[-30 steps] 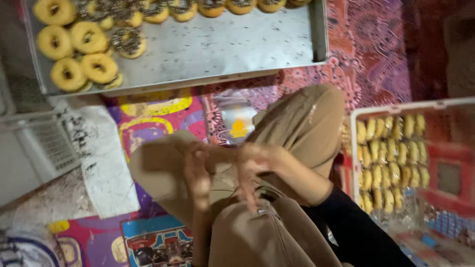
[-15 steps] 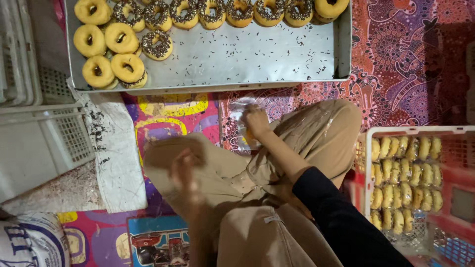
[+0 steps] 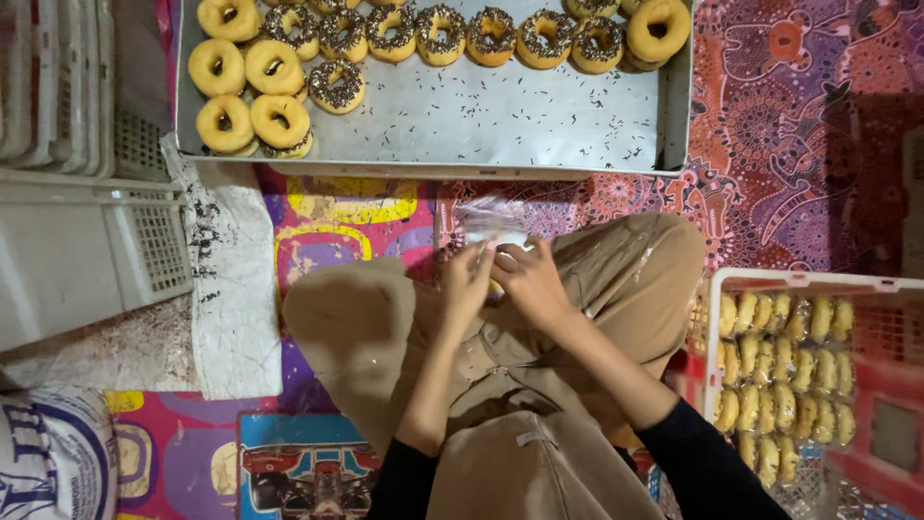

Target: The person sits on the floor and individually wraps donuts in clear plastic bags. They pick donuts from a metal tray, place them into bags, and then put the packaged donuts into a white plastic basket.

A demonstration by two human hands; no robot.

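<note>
Hands | left hand [image 3: 469,277], right hand [image 3: 528,279] pinch clear plastic bag [image 3: 489,223] | contents hidden, bag blurred

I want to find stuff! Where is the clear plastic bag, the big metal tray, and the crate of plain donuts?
plastic bag [image 3: 491,223], head view, on its crinkled upper part above the hands.
metal tray [image 3: 539,116], head view, on its bare sprinkle-dusted floor.
crate [image 3: 799,281], head view, on its pale top rim.

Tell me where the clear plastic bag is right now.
In the head view, the clear plastic bag sits just above the person's knees, held between the left hand and right hand, directly below the large metal tray of doughnuts.
</note>
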